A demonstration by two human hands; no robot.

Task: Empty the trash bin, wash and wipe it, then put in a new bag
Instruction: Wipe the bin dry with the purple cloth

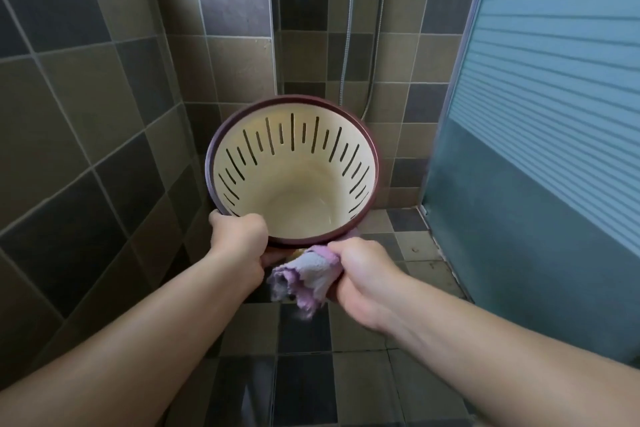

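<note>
A round trash bin (294, 180), cream inside with a dark purple rim and narrow slits around its wall, is held up in the air and tilted with its opening toward me. It holds nothing inside. My left hand (239, 239) grips the near left part of its rim. Just below the rim on the right, my right hand (360, 270) is closed around a crumpled grey and purple cloth (304, 279). The cloth touches the bin's outer wall under the rim.
Brown and grey tiled walls stand to the left and ahead, with a tiled floor (398, 243) below. A shower hose (346, 45) hangs in the far corner. A frosted glass shower door (540, 149) stands close on the right.
</note>
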